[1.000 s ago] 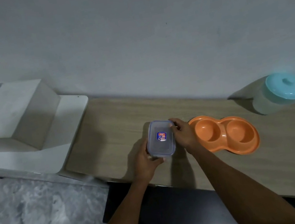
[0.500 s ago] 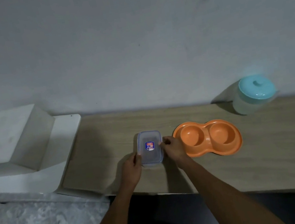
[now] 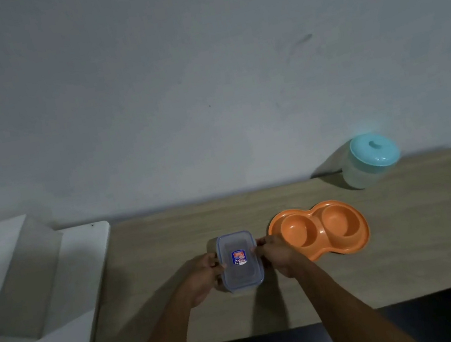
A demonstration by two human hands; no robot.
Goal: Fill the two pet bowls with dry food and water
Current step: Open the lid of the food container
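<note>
Little has moved: left hand (image 3: 203,274) and right hand (image 3: 278,255) still grip the lidded container (image 3: 241,276) by its sides; the writing on its blue-red sticker (image 3: 239,258) is unreadable.

Home, wooden table (image 3: 161,272), plain wall (image 3: 203,84), orange pet bowl (image 3: 363,240)

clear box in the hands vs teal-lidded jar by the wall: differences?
The clear box is rectangular, its transparent lid bearing a blue sticker; the jar is round with a teal lid. The left hand and right hand grip the box; the jar stands untouched. Both are lidded.
</note>
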